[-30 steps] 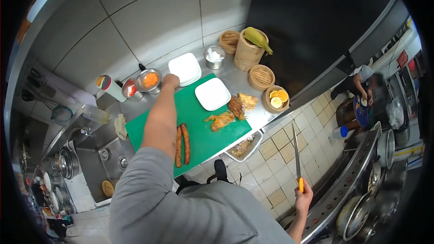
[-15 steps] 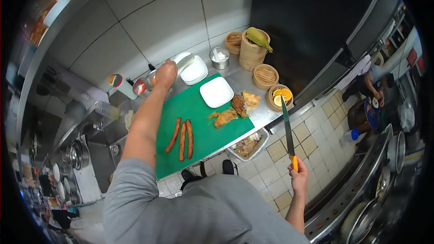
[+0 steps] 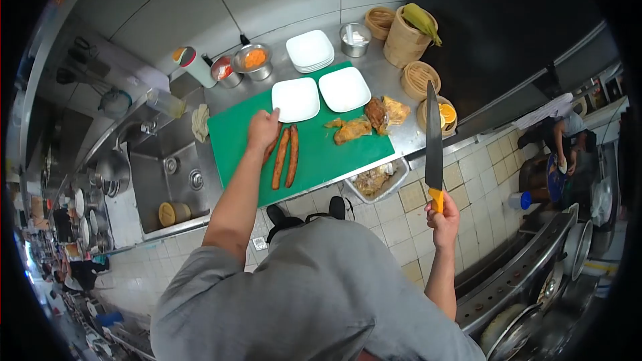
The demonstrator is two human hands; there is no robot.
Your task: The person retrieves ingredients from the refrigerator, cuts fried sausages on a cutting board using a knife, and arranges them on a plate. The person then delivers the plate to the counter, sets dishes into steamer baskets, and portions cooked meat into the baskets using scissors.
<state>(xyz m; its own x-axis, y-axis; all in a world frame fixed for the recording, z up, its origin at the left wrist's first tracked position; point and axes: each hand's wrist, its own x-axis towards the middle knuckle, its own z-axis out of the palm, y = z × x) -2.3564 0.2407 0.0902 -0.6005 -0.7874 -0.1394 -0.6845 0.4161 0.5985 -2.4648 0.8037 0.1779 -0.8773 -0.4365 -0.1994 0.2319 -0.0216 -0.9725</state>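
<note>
My L hand (image 3: 262, 130) is clamped on near rim of left plate (image 3: 295, 99), right plate (image 3: 345, 87) beside it on cutting board (image 3: 328, 160), both unfilled. Sausages (image 3: 293, 157) lie uncut, near side; R hand (image 3: 444, 219) grips chef's knife (image 3: 434, 154), blade off food.

You wear a plain grey top (image 3: 314, 274), loose across the front and gathered into soft folds, with darker creases low down. Its left sleeve (image 3: 204, 264) is short and wide, ending above the elbow in a simple hem; the right sleeve (image 3: 461, 341) is the same grey. Your forearms are bare, and so are your left hand (image 3: 263, 132) and right hand (image 3: 445, 219). Below the top, black legwear (image 3: 286, 223) shows a little, above a dark left shoe (image 3: 275, 213) and a dark right shoe (image 3: 337, 206) with rounded toes.
</note>
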